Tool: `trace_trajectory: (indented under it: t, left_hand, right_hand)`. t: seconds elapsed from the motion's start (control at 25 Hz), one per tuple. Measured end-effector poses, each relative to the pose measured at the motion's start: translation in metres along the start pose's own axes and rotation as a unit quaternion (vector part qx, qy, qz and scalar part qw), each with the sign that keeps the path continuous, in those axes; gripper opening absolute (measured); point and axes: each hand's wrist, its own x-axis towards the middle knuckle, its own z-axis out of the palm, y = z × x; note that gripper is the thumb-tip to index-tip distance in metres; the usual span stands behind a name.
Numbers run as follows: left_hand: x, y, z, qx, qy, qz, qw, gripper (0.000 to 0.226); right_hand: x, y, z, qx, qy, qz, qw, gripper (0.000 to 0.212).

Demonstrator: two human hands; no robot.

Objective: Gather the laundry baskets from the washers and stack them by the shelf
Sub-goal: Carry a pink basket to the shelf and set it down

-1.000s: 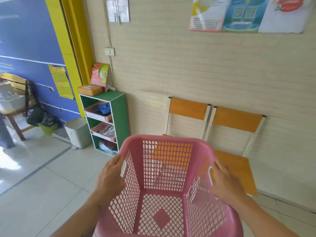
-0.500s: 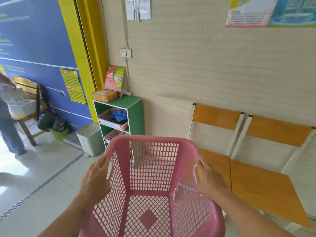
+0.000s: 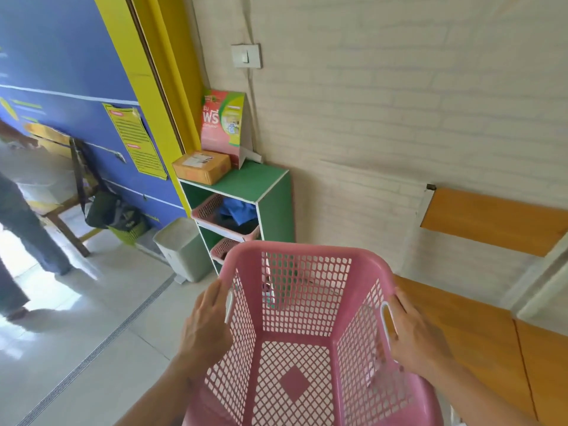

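Basket (image 3: pixel 304 305), pink and empty, gripped at both side handles by left hand (image 3: pixel 206 325) and right hand (image 3: pixel 413 332)

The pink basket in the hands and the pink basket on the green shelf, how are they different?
The carried basket is deep and empty; the shelf basket is shallow and holds blue cloth. The left hand and right hand hold the carried one up; the other rests in the green shelf. Both are pink mesh plastic.

One pink laundry basket (image 3: pixel 295 342); two small trays (image 3: pixel 215 210); one shelf (image 3: pixel 270 195); two hands (image 3: pixel 206 324).
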Motion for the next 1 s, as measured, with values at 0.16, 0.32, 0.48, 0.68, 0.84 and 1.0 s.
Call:
trace_trajectory:
  t: [0.16, 0.32, 0.48, 0.68, 0.84, 1.0]
  left_hand:
    - [0.104, -0.028, 0.052, -0.018, -0.043, 0.079, 0.996, 0.093]
    - [0.193, -0.052, 0.117, 0.0, -0.101, 0.142, 0.985, 0.093]
    - [0.257, -0.065, 0.196, 0.033, -0.143, 0.21, 0.967, 0.091]
    - [0.296, -0.076, 0.289, 0.035, -0.148, 0.245, 0.957, 0.087]
    - [0.305, -0.093, 0.346, 0.023, -0.152, 0.215, 0.964, 0.088]
    - [0.301, -0.101, 0.378, 0.016, -0.147, 0.195, 0.97, 0.088]
  right_hand:
    - [0.052, -0.016, 0.038, -0.024, -0.035, 0.089, 0.995, 0.083]
    - [0.1, -0.028, 0.087, -0.056, -0.072, 0.153, 0.984, 0.08]
    - [0.137, -0.028, 0.157, -0.079, -0.146, 0.241, 0.956, 0.092]
    - [0.166, -0.011, 0.238, -0.046, -0.174, 0.269, 0.946, 0.095]
    - [0.186, 0.009, 0.283, -0.036, -0.143, 0.252, 0.957, 0.106]
    - [0.2, 0.025, 0.318, -0.047, -0.122, 0.24, 0.962, 0.106]
